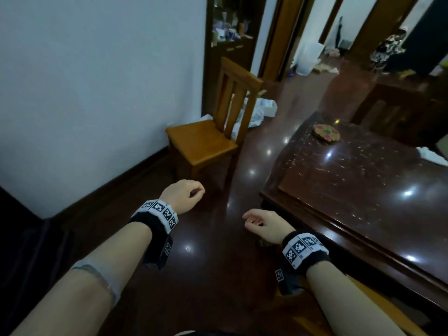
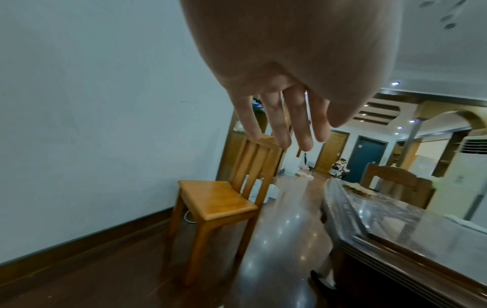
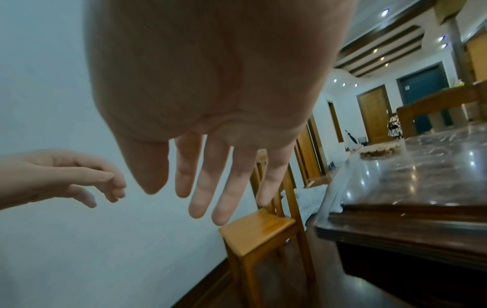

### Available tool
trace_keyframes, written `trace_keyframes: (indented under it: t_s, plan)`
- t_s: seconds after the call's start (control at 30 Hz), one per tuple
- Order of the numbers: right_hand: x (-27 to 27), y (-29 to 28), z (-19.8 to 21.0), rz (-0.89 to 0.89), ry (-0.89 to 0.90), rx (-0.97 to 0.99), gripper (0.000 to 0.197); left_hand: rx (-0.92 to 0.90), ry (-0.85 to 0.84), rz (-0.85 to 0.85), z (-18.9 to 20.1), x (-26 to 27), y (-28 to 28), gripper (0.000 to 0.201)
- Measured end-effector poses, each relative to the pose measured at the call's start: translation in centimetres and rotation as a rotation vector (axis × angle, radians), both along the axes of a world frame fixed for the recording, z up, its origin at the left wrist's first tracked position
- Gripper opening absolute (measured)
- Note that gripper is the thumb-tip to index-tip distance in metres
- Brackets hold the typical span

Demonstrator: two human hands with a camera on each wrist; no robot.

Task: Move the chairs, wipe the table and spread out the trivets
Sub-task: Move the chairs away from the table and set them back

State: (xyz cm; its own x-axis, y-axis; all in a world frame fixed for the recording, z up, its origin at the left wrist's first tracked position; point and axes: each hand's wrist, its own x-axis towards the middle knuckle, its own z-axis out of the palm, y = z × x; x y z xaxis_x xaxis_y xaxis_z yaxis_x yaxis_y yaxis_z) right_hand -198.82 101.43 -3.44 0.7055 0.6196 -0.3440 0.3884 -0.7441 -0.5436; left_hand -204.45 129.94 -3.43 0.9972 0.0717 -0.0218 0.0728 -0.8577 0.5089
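Note:
A light wooden chair (image 1: 208, 139) (image 2: 218, 200) (image 3: 261, 229) stands by the white wall, apart from the dark glossy table (image 1: 363, 190) (image 2: 395, 218) (image 3: 421, 187). A stack of round patterned trivets (image 1: 326, 132) (image 3: 379, 151) lies at the table's far end. A white cloth (image 1: 430, 155) sits at the table's right edge. My left hand (image 1: 188, 194) (image 2: 284, 125) and right hand (image 1: 259, 223) (image 3: 216, 183) hang in the air over the floor, short of the chair, fingers relaxed and holding nothing. A darker chair (image 1: 397, 112) stands at the table's far side.
A tall wooden cabinet (image 1: 230, 44) stands behind the light chair, with white bags (image 1: 257, 112) on the floor beside it. A person (image 1: 390, 48) sits far back in the room. Glossy dark floor (image 1: 218, 251) runs between wall and table.

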Motion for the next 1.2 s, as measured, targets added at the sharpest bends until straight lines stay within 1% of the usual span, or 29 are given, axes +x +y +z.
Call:
trace_keyframes:
  t_s: [0.13,0.27,0.4,0.57,0.7,0.77,0.83,1.0,1.07,1.2]
  plan:
    - [2.3,5.4,-1.8,0.012,0.076,-0.012,0.020,-0.012,0.042,0.083,-1.1,1.8,5.8,0.020]
    - [6.9,8.9,-3.2,-0.025,0.098,-0.015,0.018,-0.043,0.096,0.166,-2.2,5.8,10.0,0.017]
    - [13.2,12.2,-4.9,-0.052,0.125,-0.015,0.009,-0.074,0.156,0.218,-3.4,11.1,13.5,0.017]
    - [22.9,17.9,-6.6,-0.043,0.170,-0.030,0.009,-0.067,0.234,0.275,-4.3,19.1,18.8,0.019]
    - [29.8,22.6,-7.8,-0.072,0.204,0.010,0.010,-0.087,0.243,0.319,-5.2,25.1,22.6,0.019]
    - [32.4,24.7,-8.6,-0.114,0.231,0.033,0.010,-0.100,0.269,0.338,-6.0,27.5,24.1,0.018]
    - [34.5,26.5,-9.7,-0.169,0.294,0.055,0.010,-0.116,0.323,0.349,-7.1,29.7,25.4,0.019]
    - [38.9,30.0,-13.5,-0.329,0.412,0.066,0.016,-0.199,0.424,0.368,-10.2,35.4,29.4,0.018]
    - [40.7,31.7,-14.7,-0.397,0.452,0.066,0.015,-0.225,0.451,0.385,-11.4,38.1,31.3,0.016]
    - [44.4,35.5,-17.3,-0.603,0.500,0.107,0.013,-0.232,0.554,0.364,-14.4,44.5,35.9,0.016]
